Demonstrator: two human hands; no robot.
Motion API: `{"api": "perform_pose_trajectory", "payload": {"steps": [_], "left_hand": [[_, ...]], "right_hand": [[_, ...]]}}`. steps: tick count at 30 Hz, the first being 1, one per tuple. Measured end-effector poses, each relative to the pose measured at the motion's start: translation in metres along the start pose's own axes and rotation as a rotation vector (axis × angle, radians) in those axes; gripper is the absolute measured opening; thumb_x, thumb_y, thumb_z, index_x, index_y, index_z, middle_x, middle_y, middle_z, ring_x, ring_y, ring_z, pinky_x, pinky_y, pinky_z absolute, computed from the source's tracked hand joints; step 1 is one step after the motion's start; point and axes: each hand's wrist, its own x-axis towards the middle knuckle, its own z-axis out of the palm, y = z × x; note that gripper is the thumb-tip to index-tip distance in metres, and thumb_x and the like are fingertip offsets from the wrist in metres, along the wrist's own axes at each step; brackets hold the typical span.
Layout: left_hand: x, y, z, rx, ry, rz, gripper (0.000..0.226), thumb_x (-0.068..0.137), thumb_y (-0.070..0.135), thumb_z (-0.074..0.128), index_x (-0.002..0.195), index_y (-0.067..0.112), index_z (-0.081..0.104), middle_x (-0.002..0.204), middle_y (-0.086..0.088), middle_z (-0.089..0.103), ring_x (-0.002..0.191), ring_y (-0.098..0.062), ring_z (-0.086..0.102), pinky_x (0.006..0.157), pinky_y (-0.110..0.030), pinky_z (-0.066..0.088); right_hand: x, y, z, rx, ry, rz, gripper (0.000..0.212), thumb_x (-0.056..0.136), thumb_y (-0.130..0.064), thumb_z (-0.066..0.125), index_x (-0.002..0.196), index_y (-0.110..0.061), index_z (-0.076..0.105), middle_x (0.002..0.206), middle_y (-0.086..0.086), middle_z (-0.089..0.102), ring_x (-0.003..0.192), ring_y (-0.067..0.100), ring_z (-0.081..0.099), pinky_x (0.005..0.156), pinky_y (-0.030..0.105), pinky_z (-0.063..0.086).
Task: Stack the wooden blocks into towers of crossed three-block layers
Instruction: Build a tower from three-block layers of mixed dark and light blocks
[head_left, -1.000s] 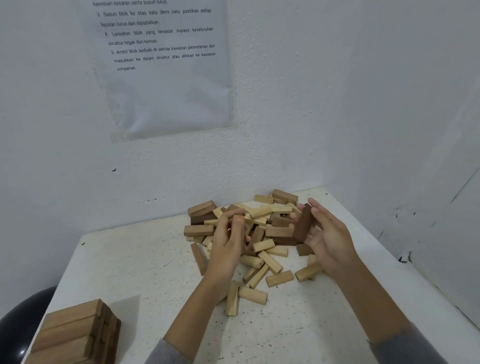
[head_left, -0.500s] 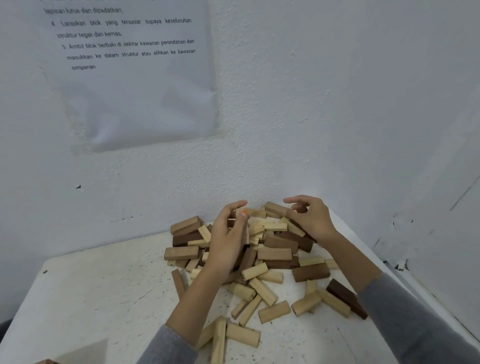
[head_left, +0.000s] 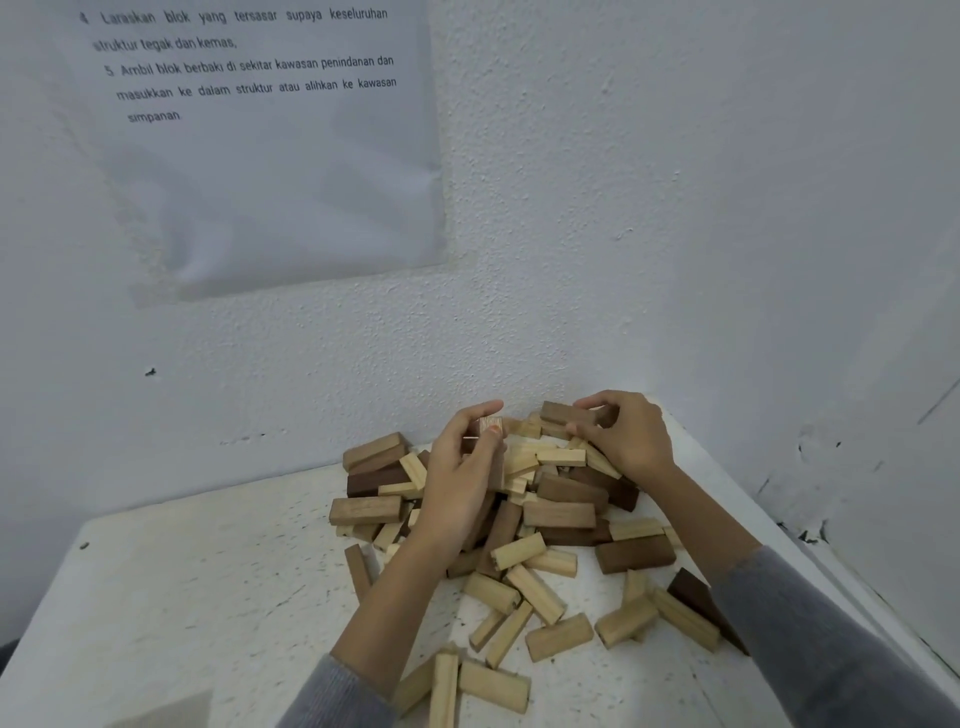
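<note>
A loose pile of wooden blocks (head_left: 558, 514), pale, mid-brown and dark brown, lies in the far right corner of the white table (head_left: 208, 587). My left hand (head_left: 460, 480) is in the middle of the pile, its fingers closed around an upright brown block (head_left: 489, 425) whose end shows above the thumb. My right hand (head_left: 626, 436) reaches over the back of the pile and pinches a mid-brown block (head_left: 563, 413) lying at the top near the wall. Several pale blocks (head_left: 493, 686) lie scattered toward me.
White walls meet in a corner right behind the pile. A printed instruction sheet (head_left: 270, 150) hangs on the left wall. The table's right edge (head_left: 841, 577) runs close along the right wall. A dark block (head_left: 696, 597) lies near that edge.
The camera tilted up, so the stacked tower at the near left has left the view. My right hand put down the dark block and reached to the pile's back; my left hand stayed.
</note>
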Motion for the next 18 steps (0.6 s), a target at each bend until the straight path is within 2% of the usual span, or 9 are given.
{"api": "perform_pose_trajectory", "payload": {"steps": [5,8,11,13,15,18], "left_hand": [[-0.014,0.010,-0.007,-0.024,0.006,-0.001,0.023,0.098,0.011,0.050,0.114,0.023,0.062,0.091,-0.005,0.060,0.063,0.007,0.056,0.062,-0.007,0.047],[-0.027,0.017,-0.013,-0.032,0.020,0.005,0.023,0.098,0.013,0.051,0.114,0.025,0.061,0.090,-0.009,0.060,0.063,0.002,0.056,0.060,-0.010,0.047],[-0.041,0.021,-0.020,0.024,0.076,0.041,0.024,0.098,0.019,0.053,0.119,0.028,0.060,0.100,-0.016,0.063,0.077,-0.004,0.057,0.063,-0.006,0.046],[-0.054,0.023,-0.024,0.044,0.112,0.084,0.024,0.098,0.021,0.054,0.119,0.030,0.059,0.098,-0.011,0.064,0.078,-0.006,0.057,0.065,-0.010,0.047],[-0.070,0.026,-0.028,0.061,0.158,0.112,0.023,0.098,0.024,0.053,0.119,0.030,0.058,0.096,-0.006,0.063,0.073,-0.005,0.055,0.064,-0.016,0.048],[-0.095,0.029,-0.035,0.085,0.214,0.162,0.021,0.097,0.026,0.054,0.117,0.030,0.060,0.098,-0.007,0.064,0.076,-0.006,0.058,0.069,-0.026,0.051]], "right_hand": [[-0.022,-0.015,-0.006,0.317,0.079,-0.051,0.021,0.078,-0.015,0.079,0.099,-0.019,0.074,0.071,-0.005,0.056,0.062,0.005,0.045,0.060,0.009,0.039],[-0.041,-0.032,-0.011,0.437,0.050,-0.076,0.021,0.079,-0.015,0.078,0.098,-0.023,0.074,0.073,-0.005,0.057,0.062,0.001,0.045,0.067,0.016,0.041],[-0.067,-0.052,-0.017,0.512,0.002,-0.086,0.026,0.079,-0.017,0.078,0.102,-0.027,0.072,0.082,0.000,0.062,0.064,0.000,0.047,0.067,0.014,0.042],[-0.086,-0.065,-0.020,0.568,-0.019,-0.070,0.029,0.078,-0.019,0.079,0.103,-0.030,0.070,0.083,-0.002,0.064,0.064,0.000,0.050,0.067,0.019,0.045],[-0.105,-0.076,-0.020,0.639,-0.044,-0.034,0.026,0.078,-0.022,0.079,0.101,-0.031,0.070,0.080,-0.008,0.063,0.060,0.000,0.051,0.063,0.020,0.045],[-0.129,-0.085,-0.017,0.779,-0.142,0.002,0.023,0.084,-0.021,0.073,0.106,-0.027,0.072,0.072,-0.013,0.061,0.054,0.003,0.047,0.049,0.015,0.038]]}}
